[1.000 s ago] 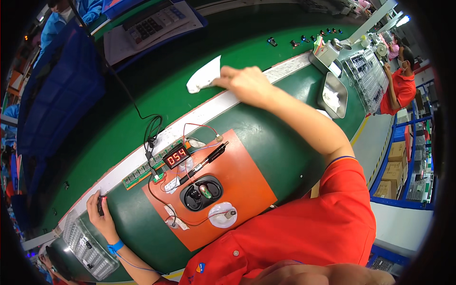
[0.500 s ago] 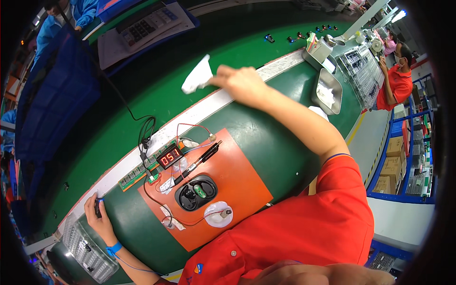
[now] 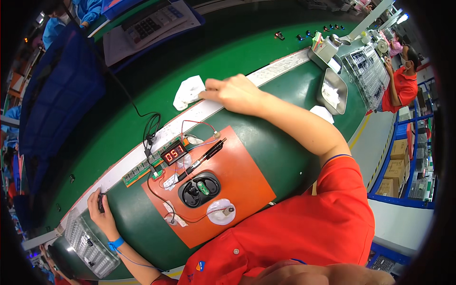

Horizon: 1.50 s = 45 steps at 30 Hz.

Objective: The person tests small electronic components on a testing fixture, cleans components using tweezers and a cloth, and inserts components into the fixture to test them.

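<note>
Fingers of the right hand [image 3: 236,93] now pinch the white cloth [image 3: 188,91], drawn nearer along the green belt [image 3: 118,118]. Left hand [image 3: 100,209] has stayed clamped on a small dark part at the surface [image 3: 285,137] edge.

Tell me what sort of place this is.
Probably an electronics assembly line: a green conveyor belt, an orange mat holding a black test fixture wired to a digital meter, and parts trays.

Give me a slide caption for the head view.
Right hand touches a white cloth; left hand rests at the bench edge beside an orange mat.
</note>
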Each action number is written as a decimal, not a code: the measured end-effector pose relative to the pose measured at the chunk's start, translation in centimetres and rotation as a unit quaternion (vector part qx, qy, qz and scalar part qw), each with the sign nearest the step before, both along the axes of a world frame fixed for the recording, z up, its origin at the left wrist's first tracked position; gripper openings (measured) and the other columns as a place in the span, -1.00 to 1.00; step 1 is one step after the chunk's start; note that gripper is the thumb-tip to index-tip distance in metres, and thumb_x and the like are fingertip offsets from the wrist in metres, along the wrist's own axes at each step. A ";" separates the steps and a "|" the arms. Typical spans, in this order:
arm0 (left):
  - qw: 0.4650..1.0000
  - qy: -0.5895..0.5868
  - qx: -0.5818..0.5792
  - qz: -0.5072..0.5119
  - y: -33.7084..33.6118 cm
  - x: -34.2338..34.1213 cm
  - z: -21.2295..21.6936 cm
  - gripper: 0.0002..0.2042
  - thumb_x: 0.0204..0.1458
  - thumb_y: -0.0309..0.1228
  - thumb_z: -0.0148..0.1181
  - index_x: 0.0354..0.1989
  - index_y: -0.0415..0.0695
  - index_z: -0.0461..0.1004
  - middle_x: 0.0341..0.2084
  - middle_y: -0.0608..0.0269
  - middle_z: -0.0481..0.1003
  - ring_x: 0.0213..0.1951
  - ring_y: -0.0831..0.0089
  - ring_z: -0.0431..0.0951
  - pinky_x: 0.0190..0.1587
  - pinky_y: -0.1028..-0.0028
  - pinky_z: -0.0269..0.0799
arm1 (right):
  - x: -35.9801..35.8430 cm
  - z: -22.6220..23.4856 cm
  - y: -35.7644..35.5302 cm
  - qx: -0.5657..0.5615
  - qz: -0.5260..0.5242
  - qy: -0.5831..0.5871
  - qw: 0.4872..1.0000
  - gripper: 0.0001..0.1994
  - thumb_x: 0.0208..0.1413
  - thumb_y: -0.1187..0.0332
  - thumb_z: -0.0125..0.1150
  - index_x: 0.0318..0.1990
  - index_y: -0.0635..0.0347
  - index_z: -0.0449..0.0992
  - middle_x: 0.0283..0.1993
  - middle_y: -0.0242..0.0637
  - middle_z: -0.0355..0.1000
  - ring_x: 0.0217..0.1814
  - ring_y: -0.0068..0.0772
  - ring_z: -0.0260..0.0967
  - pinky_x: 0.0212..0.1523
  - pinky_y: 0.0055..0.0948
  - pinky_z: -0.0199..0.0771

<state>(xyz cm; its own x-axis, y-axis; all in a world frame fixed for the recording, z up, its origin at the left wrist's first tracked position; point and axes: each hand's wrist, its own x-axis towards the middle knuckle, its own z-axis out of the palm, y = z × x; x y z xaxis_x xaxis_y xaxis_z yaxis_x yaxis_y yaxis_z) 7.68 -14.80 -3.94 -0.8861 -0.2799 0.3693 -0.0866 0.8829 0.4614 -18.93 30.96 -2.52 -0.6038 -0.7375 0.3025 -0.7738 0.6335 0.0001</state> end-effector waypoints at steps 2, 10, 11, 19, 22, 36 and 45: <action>1.000 0.000 0.000 0.003 0.2 0.1 0.1 -0.76 0.09 -0.58 0.18 -0.05 -0.25 0.53 -0.16 0.12 0.47 -0.13 0.33 0.50 -0.06 0.44 0.42 | -0.7 0.8 -0.7 0.014 0.000 -0.016 1.000 -0.65 0.01 0.45 0.04 -0.03 -0.11 0.55 -0.20 -0.40 0.44 -0.42 -0.24 0.51 -0.46 -0.30 0.53; 1.000 0.001 0.020 -0.001 0.2 0.2 0.3 -0.76 0.11 -0.56 0.16 -0.03 -0.22 0.52 -0.17 0.16 0.47 -0.17 0.39 0.47 -0.08 0.46 0.39 | -1.6 1.1 0.8 0.031 -0.008 -0.014 0.999 -0.65 0.02 0.45 0.05 -0.02 -0.11 0.53 -0.21 -0.40 0.42 -0.45 -0.25 0.50 -0.51 -0.29 0.50; 1.000 0.003 0.020 -0.001 0.2 0.2 0.3 -0.76 0.12 -0.55 0.16 -0.03 -0.20 0.52 -0.17 0.18 0.47 -0.19 0.42 0.45 -0.09 0.47 0.37 | -1.4 1.0 0.6 0.031 -0.006 -0.015 0.999 -0.65 0.02 0.45 0.05 -0.02 -0.11 0.53 -0.21 -0.40 0.42 -0.45 -0.25 0.50 -0.51 -0.29 0.50; 1.000 0.005 0.012 -0.008 0.1 0.0 0.0 -0.76 0.12 -0.56 0.15 -0.02 -0.20 0.52 -0.16 0.19 0.47 -0.18 0.42 0.45 -0.08 0.47 0.37 | -0.9 1.3 1.2 0.051 -0.011 -0.005 0.999 -0.67 0.01 0.44 0.06 -0.05 -0.08 0.55 -0.20 -0.39 0.43 -0.47 -0.21 0.49 -0.52 -0.28 0.48; 1.000 0.003 0.009 -0.005 0.0 -0.1 0.0 -0.76 0.12 -0.56 0.15 -0.02 -0.20 0.52 -0.16 0.19 0.47 -0.18 0.42 0.45 -0.08 0.47 0.37 | -1.5 1.3 2.0 0.022 -0.011 -0.012 1.000 -0.67 -0.01 0.45 0.06 -0.07 -0.07 0.56 -0.20 -0.39 0.44 -0.47 -0.22 0.49 -0.51 -0.27 0.48; 1.000 -0.007 -0.019 -0.012 -0.1 0.0 0.3 -0.76 0.13 -0.54 0.14 -0.02 -0.25 0.51 -0.13 0.14 0.49 -0.09 0.36 0.49 0.02 0.44 0.36 | -2.7 2.0 8.9 0.044 0.027 0.004 0.999 -0.59 -0.13 0.56 0.10 -0.07 -0.04 0.56 -0.23 -0.41 0.45 -0.43 -0.19 0.48 -0.52 -0.26 0.45; 1.000 -0.015 -0.006 -0.006 0.2 -0.1 0.5 -0.75 0.13 -0.54 0.13 -0.01 -0.26 0.50 -0.11 0.11 0.49 -0.07 0.31 0.48 0.04 0.41 0.35 | -2.5 2.6 10.7 0.087 -0.048 0.018 0.995 -0.58 -0.15 0.56 0.11 -0.06 -0.05 0.54 -0.24 -0.40 0.44 -0.45 -0.16 0.46 -0.54 -0.24 0.44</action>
<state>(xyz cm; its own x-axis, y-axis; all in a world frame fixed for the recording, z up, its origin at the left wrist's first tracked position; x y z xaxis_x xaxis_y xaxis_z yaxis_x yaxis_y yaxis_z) 7.54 -14.61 -3.44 -0.9002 -0.2654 0.3453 -0.0904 0.8894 0.4481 -21.38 41.68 0.07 -0.6646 -0.7207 0.1973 -0.7079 0.6918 0.1425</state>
